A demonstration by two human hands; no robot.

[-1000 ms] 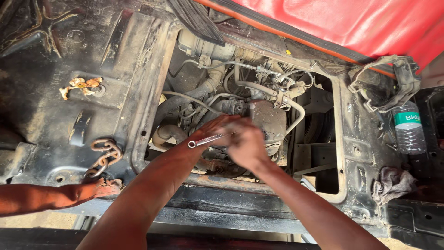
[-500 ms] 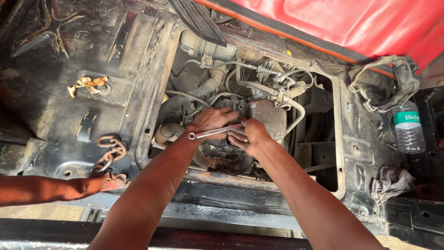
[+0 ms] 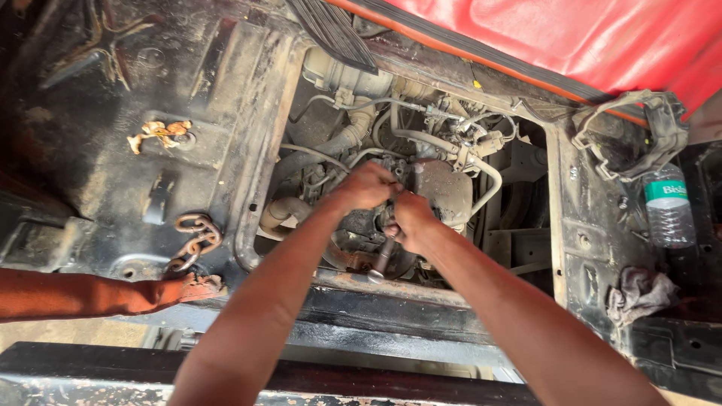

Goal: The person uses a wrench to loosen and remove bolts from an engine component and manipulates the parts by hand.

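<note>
Evidently mid-job: both hands are working a wrench down in the open engine bay.
The right hand is gripping the wrench shaft tight, handle pointing toward the person; the left hand is closing over its head at the engine top. Hoses are lying attached around it, a rusty chain and water bottle well apart.

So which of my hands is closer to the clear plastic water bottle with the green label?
Right. Your right hand grips the metal wrench in the engine bay, on the side toward the clear plastic water bottle; your left hand is beside it, farther away.
</note>
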